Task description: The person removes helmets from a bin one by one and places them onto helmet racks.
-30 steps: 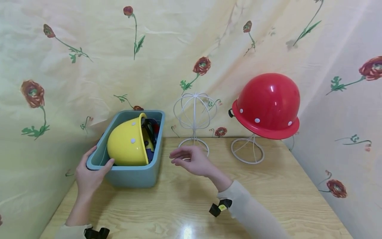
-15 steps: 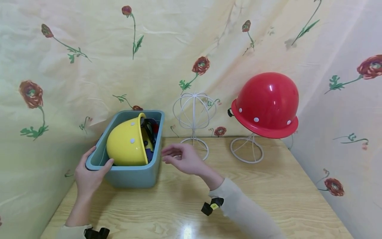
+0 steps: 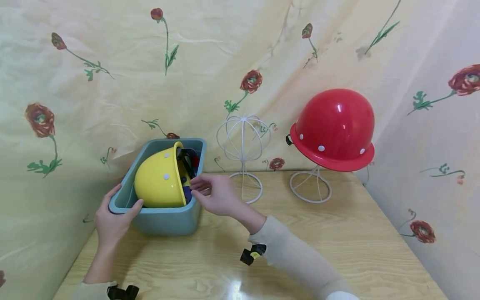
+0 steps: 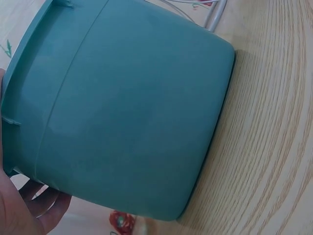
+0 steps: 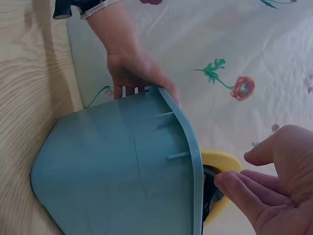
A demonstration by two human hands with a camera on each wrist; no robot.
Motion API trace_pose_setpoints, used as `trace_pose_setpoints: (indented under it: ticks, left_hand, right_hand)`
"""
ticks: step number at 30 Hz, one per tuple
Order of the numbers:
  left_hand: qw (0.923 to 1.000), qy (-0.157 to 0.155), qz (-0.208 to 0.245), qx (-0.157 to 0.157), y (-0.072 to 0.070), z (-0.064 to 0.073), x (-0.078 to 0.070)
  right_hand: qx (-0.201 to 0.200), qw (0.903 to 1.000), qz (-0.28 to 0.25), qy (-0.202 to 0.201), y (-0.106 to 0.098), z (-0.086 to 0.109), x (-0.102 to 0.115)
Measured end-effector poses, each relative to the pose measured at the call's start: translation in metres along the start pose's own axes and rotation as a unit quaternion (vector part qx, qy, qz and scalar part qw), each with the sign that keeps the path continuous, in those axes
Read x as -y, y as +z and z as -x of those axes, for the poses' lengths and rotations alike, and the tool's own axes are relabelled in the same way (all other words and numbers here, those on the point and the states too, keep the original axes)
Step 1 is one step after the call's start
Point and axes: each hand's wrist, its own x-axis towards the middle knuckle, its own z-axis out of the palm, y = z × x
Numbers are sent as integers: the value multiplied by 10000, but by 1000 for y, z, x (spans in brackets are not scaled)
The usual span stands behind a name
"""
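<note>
A blue-green plastic bin (image 3: 165, 221) stands on the table at the left in the head view. My left hand (image 3: 112, 221) grips its near left corner, thumb over the rim and fingers along the outside. In the bin a yellow hard hat (image 3: 155, 181) lies on its side, its opening facing right. Dark straps and a blue item (image 3: 187, 194) show inside that opening. My right hand (image 3: 217, 195) reaches over the bin's right rim, fingertips close to the hard hat's opening. In the right wrist view its thumb and fingers are apart, with nothing between them.
A bare white wire stand (image 3: 243, 156) is right of the bin, behind my right hand. A red hard hat (image 3: 337, 129) sits on a second wire stand (image 3: 318, 202) further right. Flowered cloth (image 3: 112, 83) hangs behind the wooden table (image 3: 300, 246).
My right hand has moved left, from in front of the bare wire stand to over the bin's right rim. My left hand stays on the bin's corner.
</note>
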Motion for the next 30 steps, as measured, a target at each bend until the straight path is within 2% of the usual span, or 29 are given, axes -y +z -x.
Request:
trace_pose_setpoints:
  ticks: [4, 8, 15, 20, 26, 28, 30]
  left_hand:
    - [10000, -13, 17, -14, 0, 0, 0]
    - [10000, -6, 33, -46, 0, 1, -1]
    - [10000, 16, 68, 2, 0, 1, -4]
    - [10000, -33, 53, 20, 1, 2, -5]
    - [10000, -38, 32, -37, 3, 2, -4]
    - [10000, 1, 9, -56, 2, 3, -4]
    - [10000, 73, -8, -67, 2, 3, -4]
  right_hand:
    - [94, 9996, 253, 23, 5, -5, 5]
    - [351, 9982, 487, 73, 9, -12, 13]
    - [793, 9878, 1322, 231, 19, -21, 22]
    - [823, 9805, 1773, 225, 25, -24, 22]
    - [846, 9625, 2578, 49, 28, -27, 27]
    - [806, 9624, 2592, 88, 28, -29, 29]
    - [715, 9662, 2468, 200, 26, -31, 30]
